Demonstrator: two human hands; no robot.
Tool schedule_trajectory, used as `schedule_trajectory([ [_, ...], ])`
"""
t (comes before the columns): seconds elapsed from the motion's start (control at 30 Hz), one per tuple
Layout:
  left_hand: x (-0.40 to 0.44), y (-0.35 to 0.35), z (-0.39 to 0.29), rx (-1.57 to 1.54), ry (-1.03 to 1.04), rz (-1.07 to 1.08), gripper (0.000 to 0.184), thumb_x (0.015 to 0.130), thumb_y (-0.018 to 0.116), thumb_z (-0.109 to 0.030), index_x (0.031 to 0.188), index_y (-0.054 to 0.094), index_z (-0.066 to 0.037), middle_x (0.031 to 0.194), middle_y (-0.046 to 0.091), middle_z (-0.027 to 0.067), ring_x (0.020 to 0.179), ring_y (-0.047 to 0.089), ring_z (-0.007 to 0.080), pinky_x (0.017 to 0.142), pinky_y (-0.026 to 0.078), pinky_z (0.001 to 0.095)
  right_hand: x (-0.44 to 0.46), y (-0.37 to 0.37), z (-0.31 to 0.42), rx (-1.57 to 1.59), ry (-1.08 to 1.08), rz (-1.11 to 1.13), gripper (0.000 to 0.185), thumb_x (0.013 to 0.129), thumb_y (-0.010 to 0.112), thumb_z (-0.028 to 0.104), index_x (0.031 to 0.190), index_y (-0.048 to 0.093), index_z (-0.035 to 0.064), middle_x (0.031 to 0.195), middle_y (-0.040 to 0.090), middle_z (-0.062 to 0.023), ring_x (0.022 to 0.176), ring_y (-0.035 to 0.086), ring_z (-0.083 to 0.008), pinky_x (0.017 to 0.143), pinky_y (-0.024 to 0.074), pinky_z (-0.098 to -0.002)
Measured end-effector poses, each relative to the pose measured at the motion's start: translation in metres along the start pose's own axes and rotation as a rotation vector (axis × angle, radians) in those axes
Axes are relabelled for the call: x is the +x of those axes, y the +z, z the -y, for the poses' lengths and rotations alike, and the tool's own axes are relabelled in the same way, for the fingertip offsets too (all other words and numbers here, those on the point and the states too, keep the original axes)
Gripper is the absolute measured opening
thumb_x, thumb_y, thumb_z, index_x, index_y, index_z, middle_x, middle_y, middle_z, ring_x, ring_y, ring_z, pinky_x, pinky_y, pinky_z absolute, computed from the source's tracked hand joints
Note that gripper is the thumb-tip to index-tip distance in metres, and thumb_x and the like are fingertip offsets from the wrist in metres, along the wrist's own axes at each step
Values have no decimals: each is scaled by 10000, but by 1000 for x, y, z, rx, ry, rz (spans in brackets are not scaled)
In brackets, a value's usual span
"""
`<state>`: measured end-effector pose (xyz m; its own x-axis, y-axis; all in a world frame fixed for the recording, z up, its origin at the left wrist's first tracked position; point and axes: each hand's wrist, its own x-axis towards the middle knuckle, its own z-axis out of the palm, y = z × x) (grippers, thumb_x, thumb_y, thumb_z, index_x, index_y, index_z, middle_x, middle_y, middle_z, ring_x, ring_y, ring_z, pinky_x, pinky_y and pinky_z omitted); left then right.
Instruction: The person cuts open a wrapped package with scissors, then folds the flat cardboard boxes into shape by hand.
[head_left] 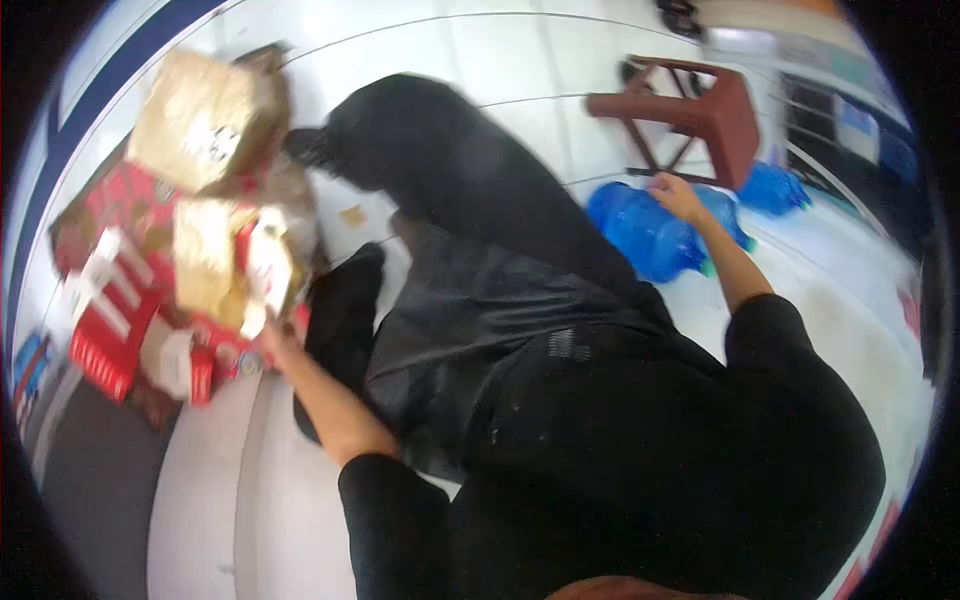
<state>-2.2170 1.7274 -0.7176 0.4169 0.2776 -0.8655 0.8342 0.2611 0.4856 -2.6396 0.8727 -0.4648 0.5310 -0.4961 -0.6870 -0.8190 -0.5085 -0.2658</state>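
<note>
On the left, my left hand [279,338] is at the lower edge of an open cardboard box [205,262] with white and red items inside; its fingers are blurred and partly hidden. Red and white cartons [118,318] stand to the left of that hand. A taped brown box [190,118] lies above the open one. My right hand [679,198] is over the large blue water bottles [650,232] on the right, its fingers curled in; whether they grip anything is unclear.
A reddish-brown stool [715,112] lies tipped over beyond the bottles. Another blue bottle [773,190] is farther right. My legs in black trousers [480,180] stretch across the tiled floor [520,60]. A dark rack [815,115] stands at the upper right.
</note>
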Motion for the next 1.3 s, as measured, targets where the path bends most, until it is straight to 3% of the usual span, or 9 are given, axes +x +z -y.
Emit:
schedule_trajectory([
  [0.07, -13, -3, -1, 3, 137, -36, 339, 1035, 749, -324, 1272, 687, -88, 982, 708, 61, 751, 639, 200, 592, 522, 319, 7, 9, 24, 81, 13, 26, 380, 985, 714, 272, 1261, 708, 10, 1087, 775, -150, 935, 732, -231, 822, 597, -396],
  [0.2, -15, 8, -10, -491, -113, -237, 407, 1078, 679, -341, 1335, 628, -30, 1258, 676, 195, 1057, 692, 353, 868, 661, 474, 28, 26, 53, 142, 82, 78, 268, 1046, 693, 233, 1232, 705, 40, 1003, 749, -68, 839, 706, -167, 738, 579, -323],
  [0.33, -37, 48, 26, -580, 63, 26, 420, 1175, 490, -231, 1501, 490, 33, 1492, 597, 212, 1354, 624, 370, 1120, 583, 548, 48, 50, 51, 184, -40, 117, 246, 1056, 695, 265, 1223, 714, 84, 942, 732, -42, 753, 677, -134, 634, 519, -300],
  [0.83, -194, 128, 51, -428, 290, -141, 445, 1128, 534, -117, 1528, 451, 61, 1414, 621, 229, 1197, 715, 357, 988, 679, 464, 59, 66, 68, 305, -79, 166, 291, 1078, 664, 312, 1292, 700, 118, 1044, 717, -26, 829, 681, -132, 662, 538, -293],
  [0.97, -158, 85, 67, -535, 306, -17, 427, 1115, 528, -47, 1520, 436, 54, 1455, 594, 240, 1238, 698, 396, 1039, 653, 505, 62, 58, 56, 537, 45, 212, 396, 1094, 628, 346, 1418, 625, 118, 1222, 726, -74, 1028, 702, -197, 847, 568, -368],
  [1.1, -250, 112, 85, -346, 333, -65, 467, 1109, 532, -51, 1546, 411, 61, 1464, 587, 228, 1241, 696, 398, 1039, 651, 494, 145, 70, -99, 1602, 248, -27, 857, 991, 702, 584, 1655, 381, 148, 1651, 446, -179, 1425, 538, -325, 1182, 453, -490],
  [1.17, -245, 93, 101, -43, 377, -69, 469, 1109, 542, -58, 1534, 413, 91, 1448, 591, 230, 1215, 703, 390, 1025, 657, 487, 130, 18, -99, 1981, 565, -305, 961, 917, 711, 707, 1633, 384, 155, 1644, 428, -163, 1460, 487, -356, 1140, 485, -543],
  [1.23, -305, 114, 78, -384, 230, -143, 463, 1112, 559, -71, 1511, 422, 120, 1431, 592, 243, 1185, 710, 381, 1009, 663, 484, 104, -33, -65, 1996, 836, -707, 1192, 733, 743, 847, 1641, 377, 167, 1651, 423, -154, 1475, 466, -342, 1161, 463, -547],
  [1.3, -321, 92, 79, 71, 509, -50, 415, 1114, 590, -98, 1422, 446, 140, 1387, 599, 258, 1153, 716, 369, 983, 678, 463, 118, -37, -95, 2068, 798, -787, 1241, 696, 749, 847, 1637, 375, 130, 1645, 428, -152, 1481, 455, -333, 1174, 450, -538],
])
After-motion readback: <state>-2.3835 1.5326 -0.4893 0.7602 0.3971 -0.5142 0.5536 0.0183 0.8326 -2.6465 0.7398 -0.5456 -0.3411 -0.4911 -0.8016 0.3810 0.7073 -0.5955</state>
